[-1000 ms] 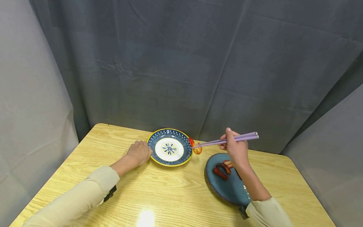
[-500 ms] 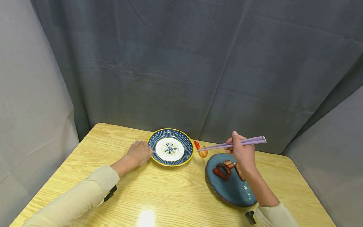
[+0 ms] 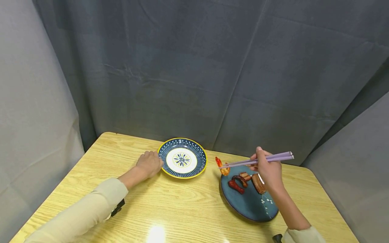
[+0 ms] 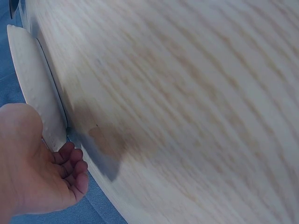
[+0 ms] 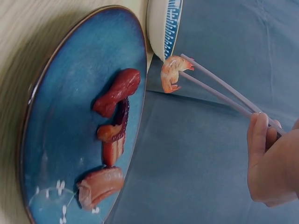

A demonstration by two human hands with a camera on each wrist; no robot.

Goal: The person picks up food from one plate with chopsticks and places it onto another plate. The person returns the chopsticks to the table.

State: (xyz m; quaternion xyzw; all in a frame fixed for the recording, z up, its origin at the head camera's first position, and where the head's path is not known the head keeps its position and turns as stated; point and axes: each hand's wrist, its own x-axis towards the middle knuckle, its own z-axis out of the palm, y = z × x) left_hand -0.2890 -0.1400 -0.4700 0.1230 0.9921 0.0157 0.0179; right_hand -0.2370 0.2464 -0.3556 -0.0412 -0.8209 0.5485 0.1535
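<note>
With its fingers curled at the near-left rim, my left hand (image 3: 149, 164) holds a patterned bowl (image 3: 182, 160), navy and white with a yellow edge. In the left wrist view the bowl's pale outer wall (image 4: 39, 84) lies between thumb and curled fingers. My right hand (image 3: 268, 168) grips a pair of purple chopsticks (image 3: 258, 159). Their tips pinch a cooked shrimp (image 3: 224, 167), orange and red, held in the air by the far-left edge of a blue plate (image 3: 243, 204). On that plate lie a small drumstick (image 5: 117, 92), a tentacle piece (image 5: 119, 121) and meat slices (image 5: 99, 186).
The light wooden table (image 3: 176, 202) carries both dishes, the bowl at the back and the plate to its right. A dark grey curtain (image 3: 194, 74) hangs right behind the table's far edge. Pale cloth (image 3: 36, 84) hangs at the left side.
My right hand has moved right and toward me, carrying the shrimp in the chopsticks from the bowl's right rim to the plate's far-left edge. The left hand and bowl stay in place.
</note>
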